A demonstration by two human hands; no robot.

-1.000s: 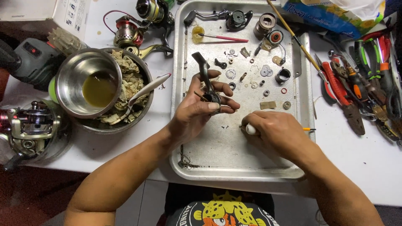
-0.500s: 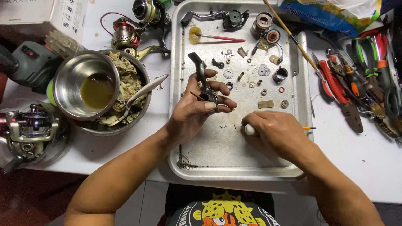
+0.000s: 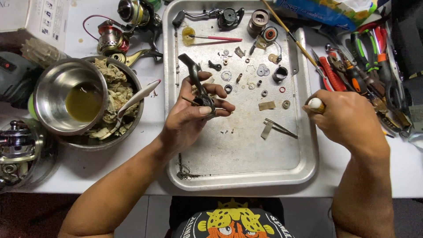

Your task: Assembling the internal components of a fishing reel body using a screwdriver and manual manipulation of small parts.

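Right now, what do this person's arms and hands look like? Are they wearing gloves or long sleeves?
No gloves and no long sleeves: the left hand and the right hand are bare, forearms uncovered up to the elbows. No watch, ring or bracelet shows. Below, a black shirt carries a yellow spotted cartoon print.

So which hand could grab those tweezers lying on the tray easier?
Probably the right hand: it sits beside the tweezers, though it grips a white-tipped tool. The left hand already holds the dark reel part.

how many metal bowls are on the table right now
2. A smaller steel bowl holding yellowish liquid sits nested inside a larger steel bowl full of crumpled rags, left of the metal tray. More could lie outside the frame.
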